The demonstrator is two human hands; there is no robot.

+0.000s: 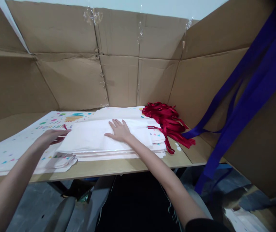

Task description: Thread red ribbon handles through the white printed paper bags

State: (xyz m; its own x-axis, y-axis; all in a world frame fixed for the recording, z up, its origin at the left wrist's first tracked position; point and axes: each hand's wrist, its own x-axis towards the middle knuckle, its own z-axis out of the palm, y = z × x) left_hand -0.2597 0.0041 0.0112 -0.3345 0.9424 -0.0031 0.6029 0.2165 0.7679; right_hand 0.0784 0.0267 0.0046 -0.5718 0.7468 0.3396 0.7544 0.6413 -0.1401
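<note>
My right hand [120,131] lies flat with fingers spread on a white folded sheet [87,138], which tops a stack of similar sheets with coloured prints. A dark red ribbon [156,128] comes out at the right side of this sheet, and red ribbon also shows at its left side. My left hand [51,137] is at that left edge, fingers closed around the red ribbon there; the fingertips are partly hidden. Under the left hand is another stack of white printed sheets [24,146] with coloured lettering and triangles.
A heap of dark red ribbons [163,116] lies at the back right of the table [118,167]. Long blue-purple ribbons [246,100] hang at the right. Cardboard walls [118,80] enclose the back and sides. Small white scraps [178,147] lie near the heap.
</note>
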